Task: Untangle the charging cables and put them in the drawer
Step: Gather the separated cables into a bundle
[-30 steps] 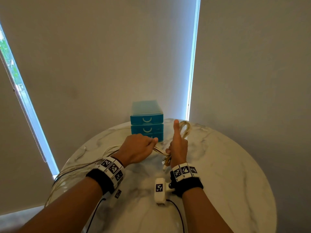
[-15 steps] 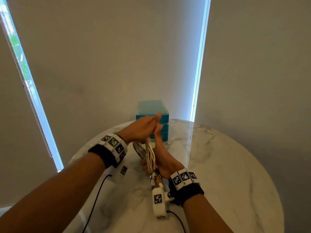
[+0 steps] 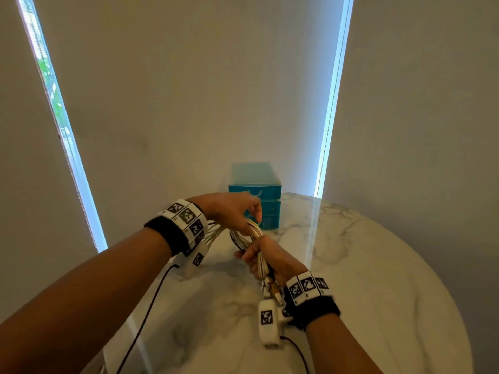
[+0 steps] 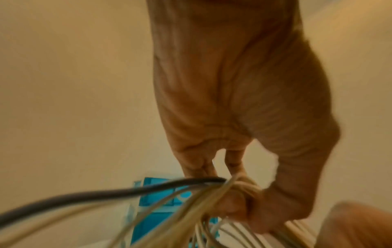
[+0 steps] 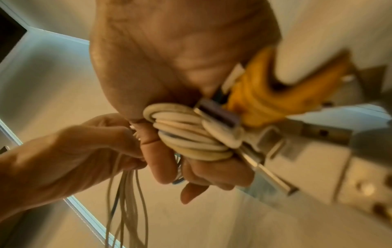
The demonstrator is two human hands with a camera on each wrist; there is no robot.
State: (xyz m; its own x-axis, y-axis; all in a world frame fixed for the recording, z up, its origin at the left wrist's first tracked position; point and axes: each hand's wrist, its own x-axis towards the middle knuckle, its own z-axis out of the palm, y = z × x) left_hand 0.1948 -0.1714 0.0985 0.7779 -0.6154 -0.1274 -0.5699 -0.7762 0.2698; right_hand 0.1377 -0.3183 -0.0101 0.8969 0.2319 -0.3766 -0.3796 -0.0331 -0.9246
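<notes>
— Where's the left hand?
— In front of the blue drawer unit, its grip pinching the loose cable strands.
— And the right hand?
— Nearer than the drawer unit, above the marble tabletop, its grip wrapped round the coiled charging cables.

Both forearms bare. Left wrist band, centre-left of frame: black, with white blocks carrying black square markers. Right wrist band, lower centre: same build. White marker-tagged camera module beside it, thin black lead trailing.
</notes>
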